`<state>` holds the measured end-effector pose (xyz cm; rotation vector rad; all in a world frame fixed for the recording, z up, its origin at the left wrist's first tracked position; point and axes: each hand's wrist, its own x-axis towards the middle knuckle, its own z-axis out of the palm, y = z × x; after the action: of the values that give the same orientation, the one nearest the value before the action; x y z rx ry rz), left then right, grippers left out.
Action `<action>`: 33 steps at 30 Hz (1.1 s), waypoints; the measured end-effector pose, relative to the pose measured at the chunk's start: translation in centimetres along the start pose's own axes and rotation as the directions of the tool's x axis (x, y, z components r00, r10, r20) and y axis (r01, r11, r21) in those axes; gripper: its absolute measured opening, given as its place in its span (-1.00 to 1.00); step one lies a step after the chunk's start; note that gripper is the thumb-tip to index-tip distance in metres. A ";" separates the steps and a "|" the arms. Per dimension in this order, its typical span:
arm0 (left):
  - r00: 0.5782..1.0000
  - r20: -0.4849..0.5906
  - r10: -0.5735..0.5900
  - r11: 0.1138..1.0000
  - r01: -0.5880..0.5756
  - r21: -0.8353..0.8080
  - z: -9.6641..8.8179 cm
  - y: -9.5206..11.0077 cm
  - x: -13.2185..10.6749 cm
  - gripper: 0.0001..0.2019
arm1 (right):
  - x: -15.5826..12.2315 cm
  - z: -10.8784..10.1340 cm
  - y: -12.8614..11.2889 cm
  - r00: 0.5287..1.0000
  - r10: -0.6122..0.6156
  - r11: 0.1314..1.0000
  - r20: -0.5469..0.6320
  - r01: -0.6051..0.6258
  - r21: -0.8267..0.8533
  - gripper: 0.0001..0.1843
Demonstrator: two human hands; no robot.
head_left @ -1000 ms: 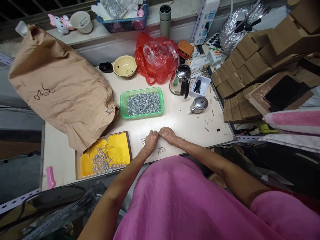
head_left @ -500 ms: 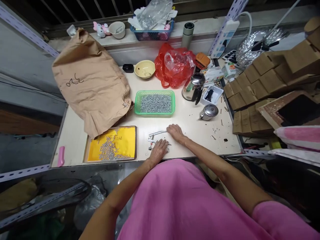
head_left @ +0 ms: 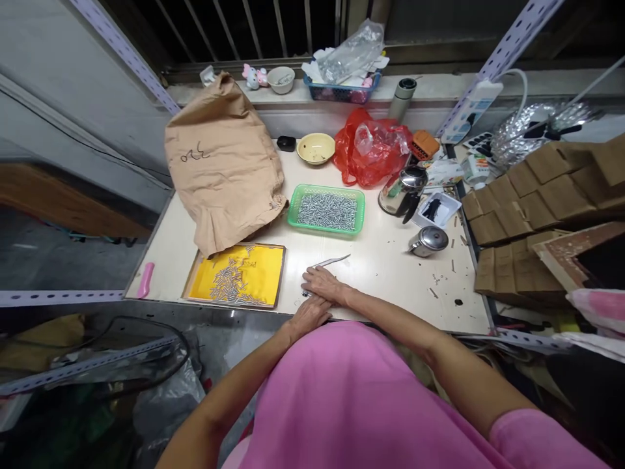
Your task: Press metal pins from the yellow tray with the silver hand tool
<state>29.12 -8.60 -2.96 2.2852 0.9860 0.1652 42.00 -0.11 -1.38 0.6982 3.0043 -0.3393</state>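
Note:
My right hand point(head_left: 322, 284) lies over a small metal device near the table's front edge, its fingers bent and close together. A thin metal lever point(head_left: 336, 260) sticks out beyond it, pointing up and to the right. Most of the device is covered by that hand, and whatever its fingertips grip is hidden. Just below, my left hand point(head_left: 307, 316) rests at the edge, touching the right one; its fingertips are partly hidden. To the left, a yellow-lined tray point(head_left: 263, 264) holds loose metal pins. Behind the hands, a green basket point(head_left: 291, 215) is full of similar small metal pieces.
A large brown paper bag point(head_left: 224, 163) stands at the left. A steel kettle point(head_left: 401, 189), a small lidded metal pot point(head_left: 430, 242) and a red plastic bag point(head_left: 359, 153) are at the right and back. Cardboard boxes point(head_left: 532, 189) line the right side. A pink handle point(head_left: 145, 280) lies at the left edge.
My right hand has left the lever's far end and come left and down over the device, against my left hand. The lever's free end now shows. The view has shifted.

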 end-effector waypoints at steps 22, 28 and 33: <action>0.374 -0.790 -0.486 0.644 0.764 -0.034 -7.2 -10.2 -13.4 -0.39 | 1.8 -7.3 5.4 0.591 0.622 0.770 -0.514 -0.583 0.260 -0.66; 0.421 -0.796 -0.435 0.582 0.806 0.108 -12.1 -13.8 -10.9 -0.27 | 1.0 -5.1 5.9 0.595 0.644 0.765 -0.482 -0.512 0.390 -0.53; 0.534 -0.744 -0.403 0.554 0.789 0.266 -16.4 -17.8 -7.6 -0.34 | 2.9 -4.1 3.5 0.616 0.654 0.738 -0.439 -0.391 0.550 -0.57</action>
<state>7.13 3.62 0.34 2.1943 2.4932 0.3359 40.96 5.11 1.70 2.0770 3.0223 -0.8549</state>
